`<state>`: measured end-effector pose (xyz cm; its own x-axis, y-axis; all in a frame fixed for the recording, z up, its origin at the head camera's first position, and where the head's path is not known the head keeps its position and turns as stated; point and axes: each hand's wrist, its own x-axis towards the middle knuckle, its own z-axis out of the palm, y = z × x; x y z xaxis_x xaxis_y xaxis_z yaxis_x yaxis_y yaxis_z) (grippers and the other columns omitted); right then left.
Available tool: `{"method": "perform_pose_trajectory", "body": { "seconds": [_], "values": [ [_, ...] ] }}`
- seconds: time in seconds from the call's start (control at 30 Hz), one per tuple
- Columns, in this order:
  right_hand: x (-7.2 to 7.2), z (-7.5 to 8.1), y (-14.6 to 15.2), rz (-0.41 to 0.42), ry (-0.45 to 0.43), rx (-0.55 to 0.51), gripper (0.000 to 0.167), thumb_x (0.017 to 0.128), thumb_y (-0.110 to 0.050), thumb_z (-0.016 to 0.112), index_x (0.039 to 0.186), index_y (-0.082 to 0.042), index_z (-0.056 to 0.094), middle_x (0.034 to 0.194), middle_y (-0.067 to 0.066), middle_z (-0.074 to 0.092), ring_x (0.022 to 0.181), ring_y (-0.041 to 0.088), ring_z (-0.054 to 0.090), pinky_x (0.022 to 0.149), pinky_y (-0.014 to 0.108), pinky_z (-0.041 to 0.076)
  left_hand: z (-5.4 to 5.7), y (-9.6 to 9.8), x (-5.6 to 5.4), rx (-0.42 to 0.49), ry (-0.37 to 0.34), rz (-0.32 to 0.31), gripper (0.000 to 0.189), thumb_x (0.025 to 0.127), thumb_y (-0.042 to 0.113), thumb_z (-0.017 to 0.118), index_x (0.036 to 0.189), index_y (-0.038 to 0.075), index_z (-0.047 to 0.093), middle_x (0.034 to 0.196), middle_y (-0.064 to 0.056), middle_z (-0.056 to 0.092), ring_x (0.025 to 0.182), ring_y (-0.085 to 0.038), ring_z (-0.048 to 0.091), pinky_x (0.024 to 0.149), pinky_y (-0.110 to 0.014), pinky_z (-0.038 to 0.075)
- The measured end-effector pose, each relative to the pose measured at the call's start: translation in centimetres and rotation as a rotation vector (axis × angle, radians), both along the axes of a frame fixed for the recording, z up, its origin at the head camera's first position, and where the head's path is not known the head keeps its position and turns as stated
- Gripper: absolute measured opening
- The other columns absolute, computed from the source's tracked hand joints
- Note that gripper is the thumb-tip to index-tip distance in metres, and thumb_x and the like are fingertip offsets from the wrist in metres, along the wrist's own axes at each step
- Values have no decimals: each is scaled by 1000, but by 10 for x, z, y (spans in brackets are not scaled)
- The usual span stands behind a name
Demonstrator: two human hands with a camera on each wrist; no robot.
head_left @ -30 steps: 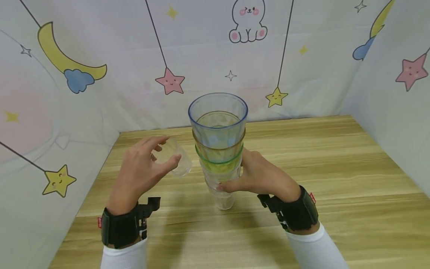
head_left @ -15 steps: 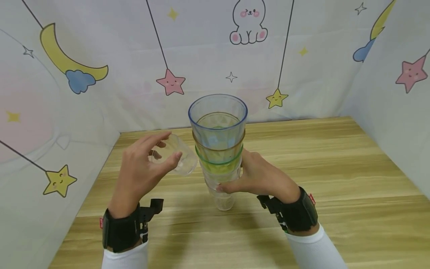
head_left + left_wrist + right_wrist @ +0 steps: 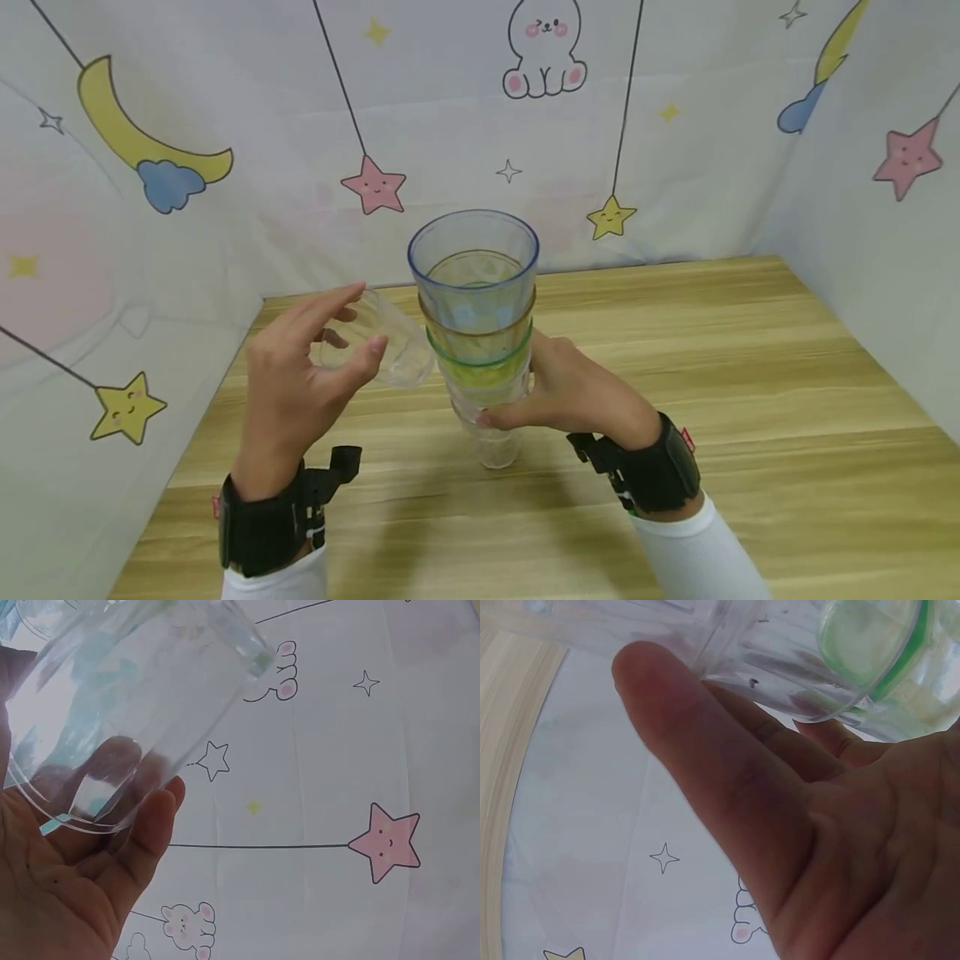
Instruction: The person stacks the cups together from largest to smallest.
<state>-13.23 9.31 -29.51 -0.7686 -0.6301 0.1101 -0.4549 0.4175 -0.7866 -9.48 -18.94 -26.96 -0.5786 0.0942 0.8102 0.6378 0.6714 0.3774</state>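
Note:
My right hand [image 3: 581, 387] grips a tall stack of nested plastic cups [image 3: 477, 321] from its right side, low on the stack. From the top down come a blue-rimmed cup, a brown-rimmed one, a green-rimmed one and clear ones below. In the right wrist view the thumb [image 3: 697, 735] lies along the clear cups [image 3: 772, 667]. To the left, my left hand [image 3: 292, 367] holds a single clear cup [image 3: 405, 342] between thumb and fingers. This cup is tilted, its base toward the stack and its mouth at the palm, as the left wrist view of the cup [image 3: 180, 697] confirms.
A wood-grain table [image 3: 712, 358] lies under both hands. White cloth walls [image 3: 442, 108] printed with stars, moons and a bear stand at the back and sides. Each wrist wears a black strap [image 3: 262, 521] with a camera mount.
My left hand has raised the clear cup a little, and the cup has tipped more toward the horizontal. My right hand keeps its grip on the stack, which has barely moved.

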Motion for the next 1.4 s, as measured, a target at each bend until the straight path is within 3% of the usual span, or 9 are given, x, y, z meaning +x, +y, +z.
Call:
{"method": "perform_pose_trajectory", "body": {
  "seconds": [0.17,0.6,0.8,1.07,1.4],
  "values": [
    [0,0,-1,6,-17,-6,75,75,-36,90,137,-29,48,123,-12,65,113,10,61,95,39,49,4,3,1,38,80,13,57,92,52,63,121,5,73,109,-11,73,87,-23,67,73,-13,46],
    [1,-2,0,9,-12,-15,75,75,-35,90,137,-29,48,123,-12,66,112,9,62,94,39,50,17,14,0,181,187,25,71,93,67,55,116,3,75,105,-13,73,84,-23,65,75,-14,48],
    [0,-3,0,21,-2,-19,75,76,-35,90,138,-29,48,123,-12,65,112,9,62,94,39,50,33,17,2,201,227,57,74,91,71,54,115,4,76,105,-13,73,84,-26,65,77,-14,48],
    [0,-1,0,36,3,-28,77,76,-33,89,140,-27,46,124,-10,66,112,10,62,94,39,50,53,19,4,218,242,50,76,88,73,56,114,6,77,105,-13,73,85,-31,64,77,-14,48],
    [0,0,-1,17,-19,-13,76,75,-35,90,138,-28,46,123,-9,66,112,12,62,94,41,50,76,20,3,344,258,2,75,81,72,67,114,6,77,107,-11,73,91,-16,64,73,-15,50]
  ]
}}
